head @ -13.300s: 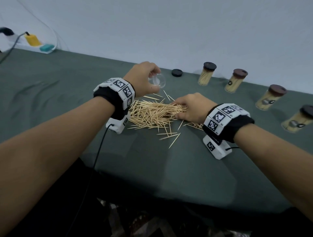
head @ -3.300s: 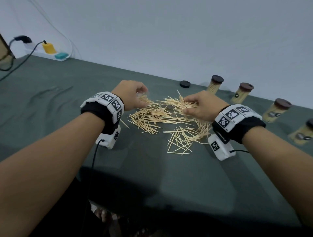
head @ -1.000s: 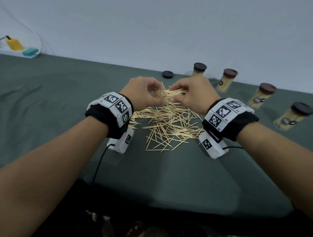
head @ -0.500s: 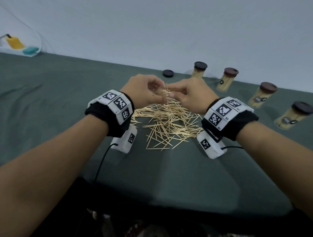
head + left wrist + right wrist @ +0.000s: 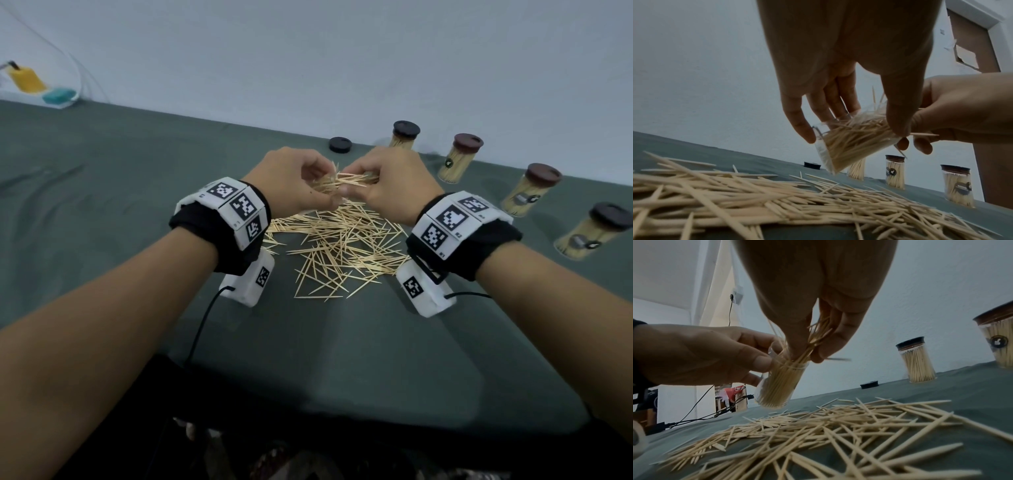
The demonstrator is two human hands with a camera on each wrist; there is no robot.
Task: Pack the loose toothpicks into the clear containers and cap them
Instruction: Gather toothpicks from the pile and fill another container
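Nearby, capped jars (image 5: 460, 157) — loose lid (image 5: 340, 144); toothpicks (image 5: 342, 246) below hands

Pale tan wooden toothpicks (image 5: 342, 246) lie on a dark green tablecloth (image 5: 102, 192); black-and-white checkered wrist bands (image 5: 236, 209); dark brown round jar lids (image 5: 468, 142).

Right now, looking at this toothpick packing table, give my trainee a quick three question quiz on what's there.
1. True or false: the clear container in the left hand is standing upright on the table.
2. How many capped containers stand along the wall? A) two B) four C) six
3. Fill in: the right hand pinches a bundle of ____ at the container's mouth.

Key
1. False: it is held tilted above the loose pile.
2. B: four, beyond the loose black cap.
3. Toothpicks.
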